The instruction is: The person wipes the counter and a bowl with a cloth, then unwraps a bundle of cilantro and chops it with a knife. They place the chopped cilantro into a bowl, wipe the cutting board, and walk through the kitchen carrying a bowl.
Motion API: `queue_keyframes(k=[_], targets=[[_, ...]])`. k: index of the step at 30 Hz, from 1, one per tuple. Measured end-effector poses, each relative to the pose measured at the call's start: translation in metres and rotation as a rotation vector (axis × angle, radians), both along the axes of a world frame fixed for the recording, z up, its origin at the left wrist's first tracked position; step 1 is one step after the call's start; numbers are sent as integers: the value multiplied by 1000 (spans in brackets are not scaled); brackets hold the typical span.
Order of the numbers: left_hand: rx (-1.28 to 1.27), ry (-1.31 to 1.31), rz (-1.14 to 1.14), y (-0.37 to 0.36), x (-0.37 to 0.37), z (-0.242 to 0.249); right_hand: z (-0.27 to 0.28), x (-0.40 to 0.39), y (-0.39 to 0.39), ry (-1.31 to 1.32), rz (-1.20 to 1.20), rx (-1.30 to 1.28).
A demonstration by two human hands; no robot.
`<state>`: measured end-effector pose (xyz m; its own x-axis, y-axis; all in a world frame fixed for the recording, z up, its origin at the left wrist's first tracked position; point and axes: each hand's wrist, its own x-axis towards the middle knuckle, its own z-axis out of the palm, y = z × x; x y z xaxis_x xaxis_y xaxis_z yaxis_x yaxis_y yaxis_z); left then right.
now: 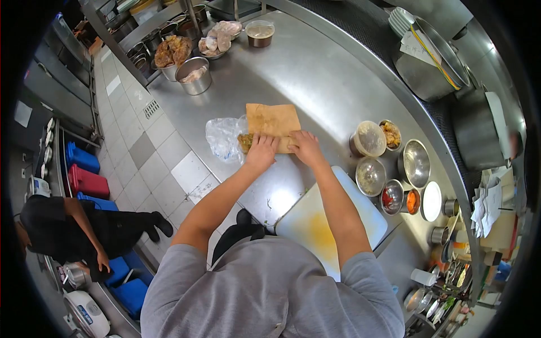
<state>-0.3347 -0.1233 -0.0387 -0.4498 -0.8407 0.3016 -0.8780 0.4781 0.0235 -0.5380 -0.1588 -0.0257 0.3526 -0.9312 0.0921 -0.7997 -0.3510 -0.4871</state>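
A brown, paper-like sheet (274,118) lies on the steel table with its near part folded up. My left hand (262,151) presses on the near left part, its fingers curled over the fold. My right hand (306,147) grips the near right corner with bent fingers. A lumpy yellow-brown food filling (245,142) shows at the left end, beside my left hand; whatever lies under the fold is hidden. Touching that end is a crumpled clear plastic bag (224,137).
A stained white cutting board (346,205) lies near my right forearm. Metal bowls (370,176) and a lidded tub (369,138) stand to the right. Containers of meat (193,76) sit at the far left. Another person (62,225) in dark clothes stands at left.
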Motion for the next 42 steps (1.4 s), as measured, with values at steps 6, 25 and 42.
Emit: queue_keyframes(k=[6,25,42], targets=[[475,208,-19,-25,3,-1,4,-23,28,-59,-64,-121],[171,-66,27,13,-34,7,-32,-25,-24,43,-133,120],[1329,858,-111,-48,-41,45,-5,-2,96,-1221,-525,471]])
